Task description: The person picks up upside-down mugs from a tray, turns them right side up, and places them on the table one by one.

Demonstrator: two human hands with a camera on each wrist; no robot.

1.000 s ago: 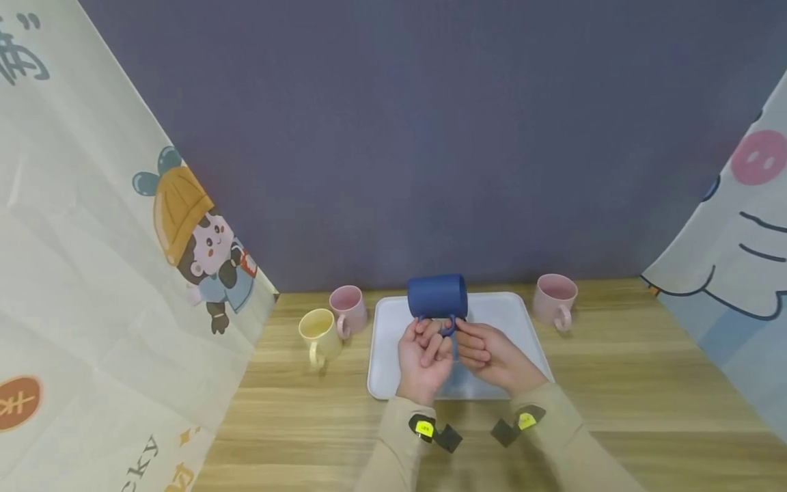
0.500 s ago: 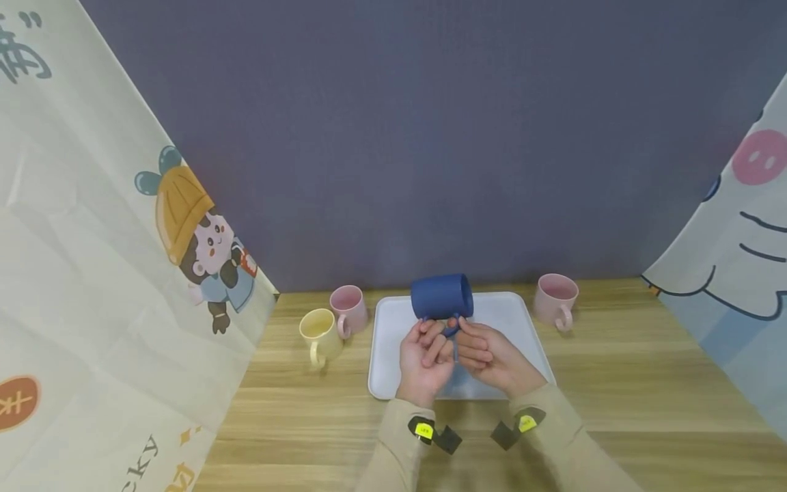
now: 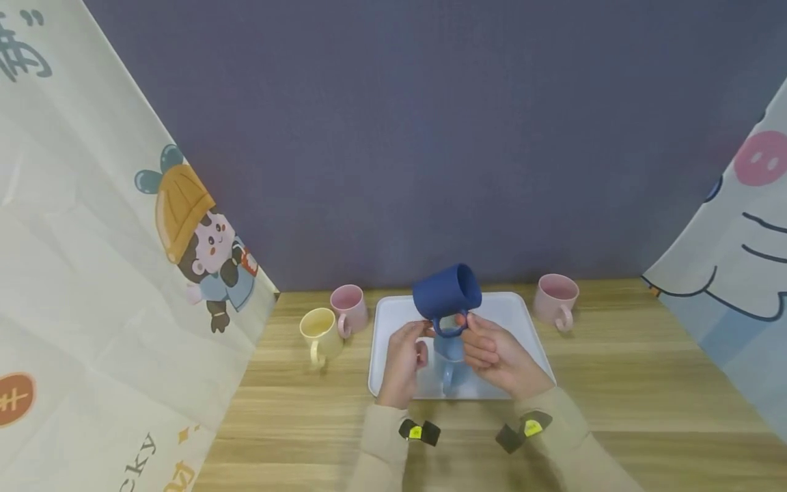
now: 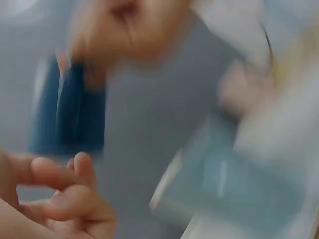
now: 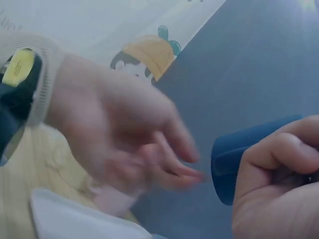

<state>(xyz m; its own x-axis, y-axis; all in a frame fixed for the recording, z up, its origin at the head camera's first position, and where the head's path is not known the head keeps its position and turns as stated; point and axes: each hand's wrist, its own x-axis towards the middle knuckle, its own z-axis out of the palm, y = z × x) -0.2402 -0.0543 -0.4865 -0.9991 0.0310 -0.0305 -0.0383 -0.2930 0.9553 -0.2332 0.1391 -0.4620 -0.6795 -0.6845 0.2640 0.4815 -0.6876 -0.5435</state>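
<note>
A dark blue mug [image 3: 444,292] hangs tilted above the white tray [image 3: 384,376], its mouth toward the right and its handle toward me. My right hand [image 3: 498,355] pinches that handle; in the left wrist view the right hand [image 4: 129,30] shows blurred beside the mug [image 4: 75,114]. Just left of the handle is my left hand [image 3: 401,362], its fingers loosely bent with nothing in them. A gap separates the left hand [image 5: 124,134] from the mug [image 5: 232,164] in the right wrist view. Below the hands a light blue mug [image 3: 449,352] stands on the tray, partly hidden.
To the tray's left stand a yellow mug [image 3: 321,335] and a pink mug [image 3: 348,311] close together. Another pink mug [image 3: 555,301] stands to its right. A dark partition [image 3: 393,150] rises behind the wooden table [image 3: 295,424], with printed cloths on both sides.
The left hand has let go of the dark blue mug and moved slightly left. The mug has shifted right and tilted, its mouth end higher. The right hand keeps hold of the handle.
</note>
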